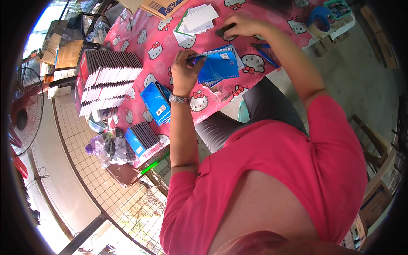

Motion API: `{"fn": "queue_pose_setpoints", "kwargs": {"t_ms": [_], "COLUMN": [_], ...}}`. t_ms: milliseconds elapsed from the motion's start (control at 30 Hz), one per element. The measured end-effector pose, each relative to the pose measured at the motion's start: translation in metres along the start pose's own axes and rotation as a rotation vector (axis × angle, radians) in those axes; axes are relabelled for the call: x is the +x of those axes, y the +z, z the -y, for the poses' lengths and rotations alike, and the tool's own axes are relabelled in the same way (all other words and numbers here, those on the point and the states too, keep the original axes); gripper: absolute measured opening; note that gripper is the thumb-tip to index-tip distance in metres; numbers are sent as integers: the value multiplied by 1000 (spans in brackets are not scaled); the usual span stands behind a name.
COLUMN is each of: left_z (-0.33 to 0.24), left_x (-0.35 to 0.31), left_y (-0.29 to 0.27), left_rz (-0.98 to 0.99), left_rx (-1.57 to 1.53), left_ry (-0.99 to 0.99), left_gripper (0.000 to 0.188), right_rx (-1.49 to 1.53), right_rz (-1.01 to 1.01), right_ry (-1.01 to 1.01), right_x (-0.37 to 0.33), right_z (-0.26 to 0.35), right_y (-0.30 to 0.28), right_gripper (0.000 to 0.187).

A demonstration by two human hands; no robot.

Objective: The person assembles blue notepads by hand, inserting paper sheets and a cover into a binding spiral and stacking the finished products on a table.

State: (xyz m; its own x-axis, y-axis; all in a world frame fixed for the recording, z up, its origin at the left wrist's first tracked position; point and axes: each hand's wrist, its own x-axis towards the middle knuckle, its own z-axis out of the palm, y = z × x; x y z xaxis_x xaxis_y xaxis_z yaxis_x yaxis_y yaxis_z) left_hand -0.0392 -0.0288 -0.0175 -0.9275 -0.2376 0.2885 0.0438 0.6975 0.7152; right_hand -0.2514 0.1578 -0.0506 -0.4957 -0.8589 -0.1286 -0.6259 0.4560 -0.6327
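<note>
A blue spiral notebook (219, 66) lies at the table's near edge, its wire coil along the far side. My left hand (185, 70), with a watch on the wrist, is closed on the notebook's upper left corner, thumb on top. Beyond the notebook, to the right, my right hand (245, 26) is closed on a small dark object (225, 29) whose kind I cannot make out. Loose white sheets (199, 19) lie to the left of that hand. Several more blue notebooks (156, 103) rest left of my left forearm.
Tall stacks of dark-edged notebooks (108, 80) stand on the left of the pink patterned tablecloth (155, 36). A smaller notebook pile (142, 138) sits at the near left corner by plastic bags (112, 148). A blue tape dispenser (319, 19) is at the far right, a fan (26, 110) far left.
</note>
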Motion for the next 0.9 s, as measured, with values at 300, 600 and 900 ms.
{"fn": "queue_pose_setpoints", "kwargs": {"t_ms": [300, 600, 900], "left_z": [11, 2, 48], "left_x": [-29, -29, -40], "left_y": [16, 22, 31], "left_rz": [-267, -259, -354], "left_rx": [-514, -241, -154], "left_ry": [-188, -205, -73], "left_gripper": [15, 11, 15], "right_rx": [-452, 58, -175], "right_rz": [-595, -718, -665], "right_ry": [131, -213, -326], "right_x": [-135, -139, -90], "right_z": [-32, 85, 133], "right_y": [94, 87, 88], "right_gripper": [69, 58, 52]}}
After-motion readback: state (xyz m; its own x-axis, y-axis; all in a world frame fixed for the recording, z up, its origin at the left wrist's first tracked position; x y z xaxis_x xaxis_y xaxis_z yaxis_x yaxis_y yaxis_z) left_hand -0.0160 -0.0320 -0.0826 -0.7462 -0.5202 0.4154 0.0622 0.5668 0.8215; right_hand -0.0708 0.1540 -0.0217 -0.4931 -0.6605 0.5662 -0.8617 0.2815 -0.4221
